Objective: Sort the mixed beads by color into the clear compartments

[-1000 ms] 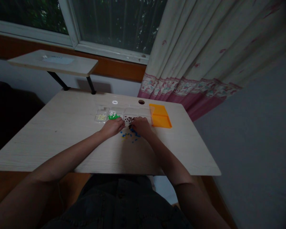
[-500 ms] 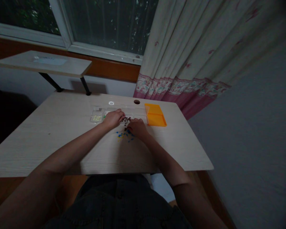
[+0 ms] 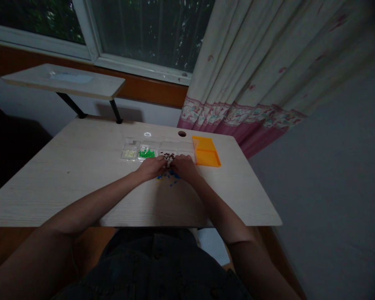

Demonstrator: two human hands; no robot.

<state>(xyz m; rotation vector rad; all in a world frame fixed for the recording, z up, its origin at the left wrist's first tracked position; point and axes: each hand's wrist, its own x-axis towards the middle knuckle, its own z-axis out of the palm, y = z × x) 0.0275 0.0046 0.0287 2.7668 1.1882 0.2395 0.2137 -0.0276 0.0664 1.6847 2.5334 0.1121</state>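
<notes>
My left hand (image 3: 151, 167) and my right hand (image 3: 183, 166) lie close together on the pale wooden table (image 3: 81, 175), fingers curled over a scatter of small blue and yellow beads (image 3: 170, 178). Their fingertips nearly meet beside a pile of dark brown beads (image 3: 168, 156) in a clear compartment tray (image 3: 156, 146). That tray also holds green beads (image 3: 146, 153) and whitish beads (image 3: 129, 153). What the fingers pinch is too small to make out.
An orange tray (image 3: 206, 151) lies just right of the clear tray. A cable hole (image 3: 181, 133) sits near the table's far edge. A small side table (image 3: 62, 81) stands behind at left, a curtain (image 3: 253, 75) hangs at right.
My left hand pulled back from the tray to the loose beads, uncovering the green beads. My right hand stayed by the blue beads, and the two hands drew closer together.
</notes>
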